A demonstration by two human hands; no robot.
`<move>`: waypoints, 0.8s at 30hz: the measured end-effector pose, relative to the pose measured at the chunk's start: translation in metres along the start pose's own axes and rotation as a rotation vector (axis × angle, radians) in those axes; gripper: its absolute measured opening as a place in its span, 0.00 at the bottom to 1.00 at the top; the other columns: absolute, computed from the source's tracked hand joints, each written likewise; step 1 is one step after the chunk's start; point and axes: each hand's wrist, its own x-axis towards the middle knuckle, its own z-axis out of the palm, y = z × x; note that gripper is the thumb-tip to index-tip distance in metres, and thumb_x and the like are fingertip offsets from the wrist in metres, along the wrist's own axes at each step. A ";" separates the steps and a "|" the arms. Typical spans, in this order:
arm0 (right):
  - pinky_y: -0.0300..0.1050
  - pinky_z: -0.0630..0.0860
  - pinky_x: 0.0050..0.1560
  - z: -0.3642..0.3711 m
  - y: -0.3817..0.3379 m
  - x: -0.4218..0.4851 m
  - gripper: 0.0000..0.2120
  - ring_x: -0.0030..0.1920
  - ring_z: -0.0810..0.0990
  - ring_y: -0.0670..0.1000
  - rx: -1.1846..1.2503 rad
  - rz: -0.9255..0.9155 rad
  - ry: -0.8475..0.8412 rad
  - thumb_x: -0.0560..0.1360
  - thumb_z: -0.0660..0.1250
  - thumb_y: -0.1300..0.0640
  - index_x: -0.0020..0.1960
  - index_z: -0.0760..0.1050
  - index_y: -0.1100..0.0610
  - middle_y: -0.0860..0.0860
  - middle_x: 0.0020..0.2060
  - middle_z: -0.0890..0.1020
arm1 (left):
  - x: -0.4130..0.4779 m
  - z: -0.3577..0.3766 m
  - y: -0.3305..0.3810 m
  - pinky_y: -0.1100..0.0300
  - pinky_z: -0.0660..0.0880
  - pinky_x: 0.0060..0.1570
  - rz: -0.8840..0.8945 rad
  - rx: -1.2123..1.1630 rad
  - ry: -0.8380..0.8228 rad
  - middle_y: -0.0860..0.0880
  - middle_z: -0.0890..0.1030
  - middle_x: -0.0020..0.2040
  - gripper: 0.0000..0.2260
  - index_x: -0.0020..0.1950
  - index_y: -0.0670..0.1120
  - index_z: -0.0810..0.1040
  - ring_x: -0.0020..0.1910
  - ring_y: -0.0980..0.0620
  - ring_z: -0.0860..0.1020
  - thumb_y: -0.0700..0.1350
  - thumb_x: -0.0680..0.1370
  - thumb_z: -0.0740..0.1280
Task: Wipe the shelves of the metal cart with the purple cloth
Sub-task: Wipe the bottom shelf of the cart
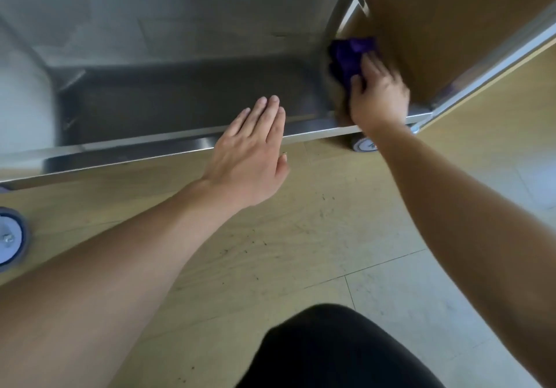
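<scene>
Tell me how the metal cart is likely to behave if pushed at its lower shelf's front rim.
The metal cart would probably roll, not tip: one caster wheel shows under the front rim, a second wheel at far left. The smooth floor likely offers little resistance. The steel rim looks stiff, so it should not flex.

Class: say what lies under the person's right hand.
The right hand grips the purple cloth at the right end of the cart's bottom shelf. The cloth's part beneath the palm is hidden.
</scene>
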 end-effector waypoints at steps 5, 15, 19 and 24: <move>0.57 0.57 0.75 -0.005 -0.002 0.009 0.25 0.76 0.58 0.60 -0.043 0.205 -0.096 0.82 0.52 0.50 0.79 0.56 0.52 0.49 0.79 0.58 | 0.003 -0.001 0.003 0.53 0.46 0.77 -0.030 -0.090 0.015 0.44 0.47 0.79 0.28 0.78 0.40 0.49 0.78 0.49 0.46 0.50 0.81 0.49; 0.52 0.67 0.70 0.015 -0.098 -0.003 0.24 0.74 0.65 0.56 0.079 -0.303 -0.104 0.80 0.58 0.49 0.76 0.65 0.48 0.45 0.76 0.65 | 0.023 -0.014 -0.034 0.49 0.66 0.67 -0.154 -0.182 0.182 0.45 0.70 0.72 0.18 0.68 0.40 0.73 0.73 0.46 0.66 0.42 0.79 0.58; 0.53 0.70 0.67 0.015 -0.058 0.021 0.24 0.71 0.68 0.59 0.005 -0.068 0.014 0.79 0.58 0.47 0.75 0.66 0.50 0.49 0.73 0.69 | 0.035 -0.010 -0.038 0.49 0.64 0.69 -0.118 -0.153 0.187 0.44 0.68 0.73 0.19 0.69 0.40 0.70 0.73 0.45 0.65 0.43 0.79 0.57; 0.56 0.62 0.72 0.021 -0.048 0.036 0.23 0.75 0.61 0.59 -0.008 0.062 0.031 0.80 0.56 0.51 0.74 0.65 0.52 0.50 0.76 0.63 | 0.040 -0.001 -0.031 0.50 0.59 0.73 -0.117 -0.129 0.188 0.42 0.66 0.74 0.20 0.71 0.38 0.67 0.74 0.43 0.62 0.42 0.80 0.55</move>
